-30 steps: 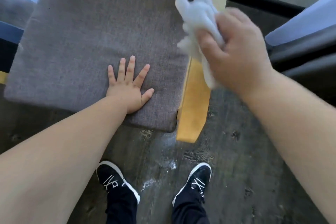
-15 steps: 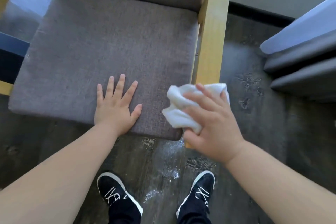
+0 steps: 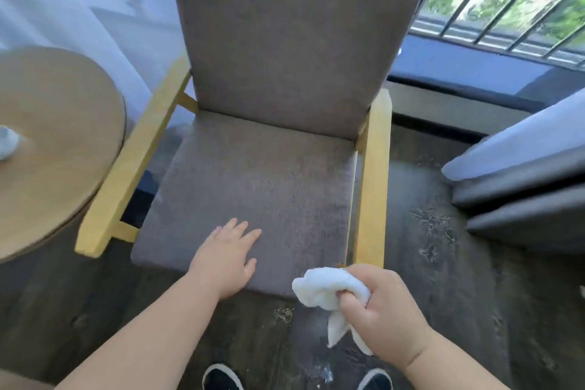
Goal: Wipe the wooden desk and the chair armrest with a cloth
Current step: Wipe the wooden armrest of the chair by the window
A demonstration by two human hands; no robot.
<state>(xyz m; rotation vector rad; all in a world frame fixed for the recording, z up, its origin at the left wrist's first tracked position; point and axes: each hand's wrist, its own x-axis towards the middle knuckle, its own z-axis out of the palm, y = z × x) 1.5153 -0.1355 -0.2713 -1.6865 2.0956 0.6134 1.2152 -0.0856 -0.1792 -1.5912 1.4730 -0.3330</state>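
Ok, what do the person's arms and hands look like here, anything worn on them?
Both forearms are bare as far as the frame shows: no sleeves, gloves, watch or bracelet. No rings show on the left hand or right hand. Further down, black shoes with white soles.

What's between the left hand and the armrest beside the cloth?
Head view: only bare grey seat cushion lies between the left hand, flat on it, and the wooden armrest beyond the cloth.

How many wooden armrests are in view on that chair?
2. Left armrest beside the round table; right armrest with its front end by the cloth in the right hand. None seems hidden.
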